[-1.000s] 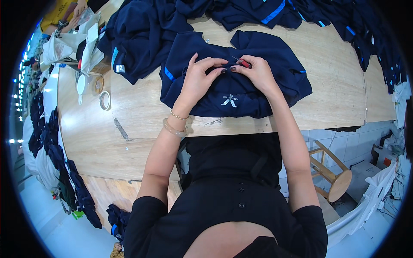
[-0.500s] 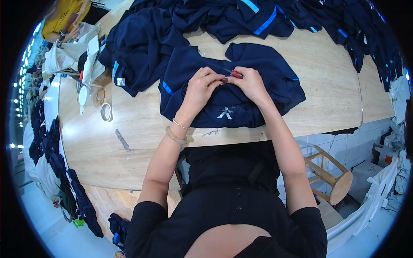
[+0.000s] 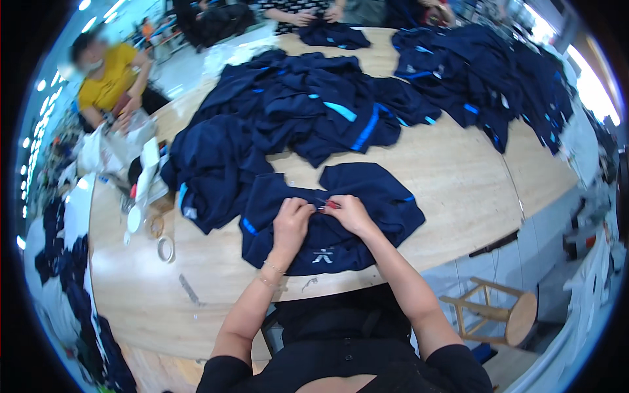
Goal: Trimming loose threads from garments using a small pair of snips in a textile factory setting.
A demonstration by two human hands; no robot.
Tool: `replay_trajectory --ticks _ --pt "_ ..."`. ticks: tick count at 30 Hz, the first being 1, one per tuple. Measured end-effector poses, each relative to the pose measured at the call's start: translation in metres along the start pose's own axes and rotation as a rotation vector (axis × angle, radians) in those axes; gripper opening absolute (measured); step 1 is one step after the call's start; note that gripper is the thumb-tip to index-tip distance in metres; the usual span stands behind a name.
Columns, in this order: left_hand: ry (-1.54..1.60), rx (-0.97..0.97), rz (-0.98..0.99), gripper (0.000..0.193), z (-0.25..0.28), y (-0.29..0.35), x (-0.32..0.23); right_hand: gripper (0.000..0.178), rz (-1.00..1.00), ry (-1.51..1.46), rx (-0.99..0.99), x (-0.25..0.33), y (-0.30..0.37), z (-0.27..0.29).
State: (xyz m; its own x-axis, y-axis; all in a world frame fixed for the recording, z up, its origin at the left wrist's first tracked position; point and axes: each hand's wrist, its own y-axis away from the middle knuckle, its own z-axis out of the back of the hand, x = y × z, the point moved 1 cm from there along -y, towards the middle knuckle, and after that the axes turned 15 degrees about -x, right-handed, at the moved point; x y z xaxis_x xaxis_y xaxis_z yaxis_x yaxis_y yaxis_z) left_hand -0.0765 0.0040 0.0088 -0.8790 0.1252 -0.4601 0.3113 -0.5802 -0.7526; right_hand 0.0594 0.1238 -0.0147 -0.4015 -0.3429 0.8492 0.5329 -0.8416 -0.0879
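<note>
Pinched cloth of dark blue garment [image 3: 331, 232] directly under left hand [image 3: 291, 226] and right hand [image 3: 348, 213].

Had garment laid out on table [image 3: 465, 190], long axis from 9 to 3 o'clock, white printed mark [image 3: 322, 258] at 6 o'clock from fingertips. Had both hands on cloth, equally near: closed left fingertips on fabric, closed right fingers around red-handled tool [image 3: 333, 205], tip toward 10 o'clock. Could not tell whether also gripping cloth with right hand. Had crumpled garment [image 3: 213, 157] close by at 10 o'clock, contact unclear; garment heap [image 3: 295, 98] at 12, tape roll [image 3: 166, 249] between 8 and 9, stool [image 3: 522, 319] at 4. Saw no obstruction between hands and cloth.
</note>
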Motion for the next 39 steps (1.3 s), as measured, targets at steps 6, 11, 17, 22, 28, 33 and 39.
replay_trajectory --ticks 6,11,17,22,28,33,39 --pt "-0.003 -0.073 0.027 0.011 -0.016 0.01 -0.03 0.028 -0.009 0.057 -0.126 -0.007 0.001 0.02" --pt "-0.101 -0.147 0.228 0.005 -0.011 0.017 -0.041 0.033 -0.03 0.098 -0.076 0.003 -0.006 0.007" --pt "-0.181 -0.011 0.388 0.007 -0.008 0.011 -0.046 0.038 -0.057 0.177 -0.121 0.011 0.001 0.005" --pt "-0.13 -0.095 0.443 0.005 -0.013 0.023 -0.044 0.035 -0.074 0.19 -0.15 0.014 0.009 0.006" --pt "-0.055 -0.186 0.458 0.005 -0.015 0.035 -0.042 0.025 -0.168 -0.249 -0.163 0.001 0.017 0.019" --pt "0.034 -0.222 0.459 0.004 -0.009 0.043 -0.043 0.02 -0.366 -0.518 0.046 0.026 0.024 0.054" --pt "0.068 -0.271 0.421 0.004 -0.006 0.046 -0.049 0.024 -0.445 -0.497 0.082 0.038 0.035 0.074"
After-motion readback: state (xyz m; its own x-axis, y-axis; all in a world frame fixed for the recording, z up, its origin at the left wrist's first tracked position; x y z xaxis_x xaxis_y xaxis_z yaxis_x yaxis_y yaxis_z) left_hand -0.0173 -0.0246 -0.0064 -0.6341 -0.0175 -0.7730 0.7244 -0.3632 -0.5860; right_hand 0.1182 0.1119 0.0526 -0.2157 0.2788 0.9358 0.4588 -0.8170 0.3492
